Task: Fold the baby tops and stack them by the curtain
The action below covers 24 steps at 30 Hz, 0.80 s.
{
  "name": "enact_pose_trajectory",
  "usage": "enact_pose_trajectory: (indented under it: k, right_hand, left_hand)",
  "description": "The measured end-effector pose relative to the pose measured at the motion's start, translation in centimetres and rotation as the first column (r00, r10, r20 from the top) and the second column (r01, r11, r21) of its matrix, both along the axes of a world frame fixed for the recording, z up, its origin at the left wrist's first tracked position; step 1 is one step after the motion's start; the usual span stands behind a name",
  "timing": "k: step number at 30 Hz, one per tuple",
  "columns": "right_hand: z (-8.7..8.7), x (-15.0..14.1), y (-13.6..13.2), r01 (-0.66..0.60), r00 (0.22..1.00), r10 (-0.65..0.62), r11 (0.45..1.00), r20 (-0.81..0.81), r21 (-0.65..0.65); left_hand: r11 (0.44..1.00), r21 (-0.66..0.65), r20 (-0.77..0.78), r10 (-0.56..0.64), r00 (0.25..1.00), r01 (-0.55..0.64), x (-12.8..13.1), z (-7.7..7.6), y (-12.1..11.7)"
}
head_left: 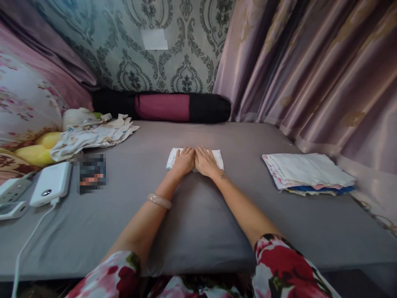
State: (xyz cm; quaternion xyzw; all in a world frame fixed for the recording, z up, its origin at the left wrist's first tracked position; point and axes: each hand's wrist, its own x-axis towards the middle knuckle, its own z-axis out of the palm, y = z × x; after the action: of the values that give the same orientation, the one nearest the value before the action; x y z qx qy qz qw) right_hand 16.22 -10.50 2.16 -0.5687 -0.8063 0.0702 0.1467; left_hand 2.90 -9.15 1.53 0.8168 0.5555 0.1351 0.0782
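Note:
A folded white cloth (218, 158) lies on the grey sheet in front of me, its middle covered by my hands. My left hand (185, 160) presses flat on its left half, fingers stretched forward. Beside it, my right hand (206, 161) rests flat on the right half, and the two hands touch near the middle. Neither hand grips the cloth. Off to the right lies a stack of folded cloths (310, 169), white on top, with pink, blue and cream edges showing below.
To the left are a white power bank (52, 182) with a cable, a power strip (14, 188), a blurred dark item (92, 174) and a crumpled printed cloth (93, 134). A black and maroon bolster (163, 106) lies along the wall. Curtains (310, 62) hang at right.

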Motion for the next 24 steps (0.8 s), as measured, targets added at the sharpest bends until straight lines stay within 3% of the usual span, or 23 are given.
enact_pose_trajectory:
  k: [6,15,24]
  right_hand:
    - [-1.2,0.1,-0.3,0.015,1.0,-0.016,0.999,-0.003,-0.042]
    - [-1.6,0.1,0.1,0.062,0.998,-0.062,0.997,0.006,-0.043]
    - [-2.1,0.7,0.7,0.168,0.986,-0.168,0.984,0.007,-0.059]
  left_hand:
    - [0.999,-0.036,-0.041,0.033,0.999,-0.034,-0.4,-1.2,0.1]
    - [0.997,-0.016,-0.044,0.076,0.996,-0.077,-0.6,-2.0,0.5]
    - [0.987,-0.05,-0.083,0.146,0.986,-0.151,-1.3,-1.6,1.0]
